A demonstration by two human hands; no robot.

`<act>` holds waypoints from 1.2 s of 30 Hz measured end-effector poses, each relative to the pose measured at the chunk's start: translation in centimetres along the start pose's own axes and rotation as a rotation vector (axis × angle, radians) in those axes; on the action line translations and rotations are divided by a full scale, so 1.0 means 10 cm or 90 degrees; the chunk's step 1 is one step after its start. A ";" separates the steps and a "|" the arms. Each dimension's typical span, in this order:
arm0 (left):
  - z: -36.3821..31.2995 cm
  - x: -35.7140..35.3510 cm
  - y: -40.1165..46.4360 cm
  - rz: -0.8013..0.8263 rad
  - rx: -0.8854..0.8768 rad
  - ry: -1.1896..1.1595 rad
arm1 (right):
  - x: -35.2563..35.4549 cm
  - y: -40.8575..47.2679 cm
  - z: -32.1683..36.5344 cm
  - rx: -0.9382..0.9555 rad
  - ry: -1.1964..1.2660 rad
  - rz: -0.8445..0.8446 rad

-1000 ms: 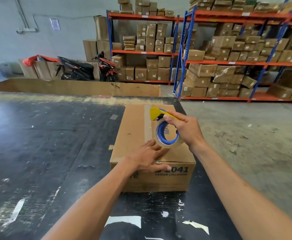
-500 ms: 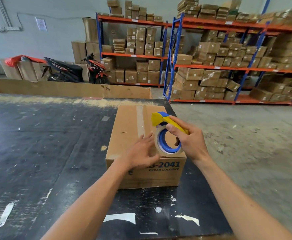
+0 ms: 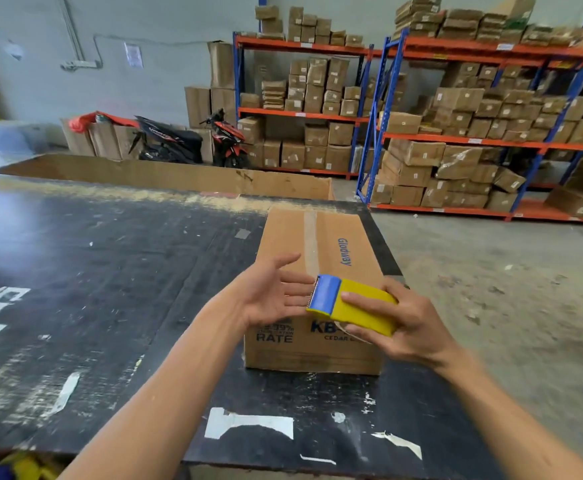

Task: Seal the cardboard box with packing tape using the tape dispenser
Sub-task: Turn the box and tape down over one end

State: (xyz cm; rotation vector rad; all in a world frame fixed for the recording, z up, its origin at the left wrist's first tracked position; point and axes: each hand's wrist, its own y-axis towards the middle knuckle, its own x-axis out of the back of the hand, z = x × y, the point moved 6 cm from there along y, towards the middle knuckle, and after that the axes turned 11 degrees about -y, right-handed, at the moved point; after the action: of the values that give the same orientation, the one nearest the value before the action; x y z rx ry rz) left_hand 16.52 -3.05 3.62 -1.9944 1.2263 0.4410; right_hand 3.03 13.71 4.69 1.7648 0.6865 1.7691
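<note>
A brown cardboard box [image 3: 335,237] lies on the black table [image 3: 110,271], with a strip of clear tape [image 3: 311,237] running along its top seam. My right hand [image 3: 404,323] grips a yellow tape dispenser [image 3: 356,306] with a blue toothed head, held lifted in front of the box's near top edge. My left hand [image 3: 272,292] is open, palm turned towards the dispenser's blue end, fingers spread and just touching or almost touching it. The tape roll itself is hidden under my right hand.
The table's right edge runs just past the box, with concrete floor [image 3: 491,289] beyond. A large flat cardboard tray [image 3: 165,174] stands at the table's far side. Shelving racks [image 3: 473,140] full of cartons and a parked scooter [image 3: 186,140] line the back wall.
The dispenser has come up off the box top and turned flat, blue head pointing left. My left hand has lifted off the box and opened beside it. The view has shifted.
</note>
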 end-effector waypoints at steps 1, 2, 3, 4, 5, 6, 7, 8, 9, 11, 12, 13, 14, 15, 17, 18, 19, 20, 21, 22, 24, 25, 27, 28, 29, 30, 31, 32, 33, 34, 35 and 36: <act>0.00 0.05 -0.02 -0.023 -0.016 0.006 | -0.03 0.01 -0.01 -0.006 0.018 -0.005; -0.01 0.09 -0.05 -0.039 -0.036 -0.002 | -0.02 0.04 0.02 -0.003 0.032 -0.017; -0.01 0.11 -0.08 -0.047 -0.053 -0.008 | -0.01 0.06 0.04 0.002 0.044 -0.030; -0.02 0.12 -0.12 -0.050 -0.064 -0.005 | 0.00 0.09 0.07 0.005 0.055 -0.036; -0.03 0.13 -0.15 -0.050 -0.071 0.005 | 0.00 0.11 0.09 0.006 0.066 -0.037; -0.03 0.13 -0.17 -0.051 -0.075 0.012 | 0.00 0.13 0.11 0.007 0.077 -0.039; -0.03 0.13 -0.17 -0.054 -0.081 0.012 | -0.01 0.14 0.13 0.007 0.086 -0.046; -0.04 0.14 -0.16 -0.055 -0.086 0.003 | 0.00 0.15 0.14 0.006 0.094 -0.055; -0.04 0.16 -0.15 -0.057 -0.092 -0.007 | 0.01 0.17 0.14 0.004 0.103 -0.065; -0.05 0.18 -0.13 -0.064 -0.108 -0.005 | 0.03 0.20 0.16 0.008 0.115 -0.074; -0.06 0.18 -0.14 -0.072 -0.122 0.015 | 0.02 0.22 0.17 0.013 0.113 -0.072; -0.07 0.19 -0.14 -0.087 -0.142 0.044 | 0.00 0.23 0.17 0.018 0.106 -0.066; -0.09 0.20 -0.15 -0.108 -0.165 0.076 | -0.02 0.23 0.17 0.024 0.099 -0.057; -0.11 0.21 -0.15 -0.130 -0.187 0.099 | -0.04 0.24 0.16 0.029 0.094 -0.045; -0.13 0.21 -0.14 -0.165 -0.222 0.116 | -0.06 0.25 0.15 0.035 0.090 -0.016; -0.14 0.20 -0.12 -0.180 -0.233 0.119 | -0.06 0.26 0.14 0.035 0.093 -0.002; -0.15 0.19 -0.10 -0.193 -0.240 0.123 | -0.06 0.28 0.13 0.032 0.096 0.009; -0.17 0.20 -0.09 -0.206 -0.244 0.126 | -0.05 0.30 0.11 0.028 0.096 0.017; -0.19 0.23 -0.08 -0.221 -0.251 0.127 | -0.03 0.31 0.08 0.023 0.092 0.024; -0.24 0.28 -0.10 -0.240 -0.264 0.123 | 0.00 0.32 0.04 0.017 0.085 0.031; -0.36 0.47 -0.14 -0.284 -0.299 0.113 | 0.09 0.30 -0.08 0.002 0.070 0.042; -0.40 0.56 -0.17 -0.301 -0.315 0.119 | 0.14 0.29 -0.14 -0.002 0.068 0.053; -0.41 0.67 -0.20 -0.312 -0.342 0.165 | 0.17 0.28 -0.22 -0.001 0.066 0.091; -0.38 0.71 -0.20 -0.319 -0.365 0.201 | 0.15 0.29 -0.22 0.006 0.058 0.113; -0.35 0.73 -0.19 -0.333 -0.396 0.243 | 0.12 0.30 -0.22 0.014 0.041 0.136; -0.31 0.77 -0.17 -0.357 -0.429 0.287 | 0.07 0.31 -0.19 0.022 0.025 0.157; -0.26 0.80 -0.16 -0.387 -0.463 0.334 | 0.03 0.32 -0.17 0.029 0.014 0.172; -0.22 0.83 -0.17 -0.420 -0.492 0.387 | -0.01 0.33 -0.14 0.035 0.006 0.181; -0.18 0.86 -0.17 -0.450 -0.516 0.439 | -0.03 0.33 -0.11 0.043 -0.007 0.187; -0.15 0.89 -0.18 -0.474 -0.531 0.483 | -0.05 0.33 -0.07 0.050 -0.025 0.195; -0.11 0.93 -0.17 -0.489 -0.540 0.507 | -0.08 0.34 -0.04 0.055 -0.044 0.204; -0.08 0.97 -0.16 -0.491 -0.545 0.512 | -0.10 0.35 -0.01 0.056 -0.061 0.214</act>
State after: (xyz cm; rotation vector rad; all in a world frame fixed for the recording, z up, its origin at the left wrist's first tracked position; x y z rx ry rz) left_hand 22.56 -9.15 -1.17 -3.3596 0.5469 -0.3445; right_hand 2.88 10.52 6.37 2.1100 0.4546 1.8751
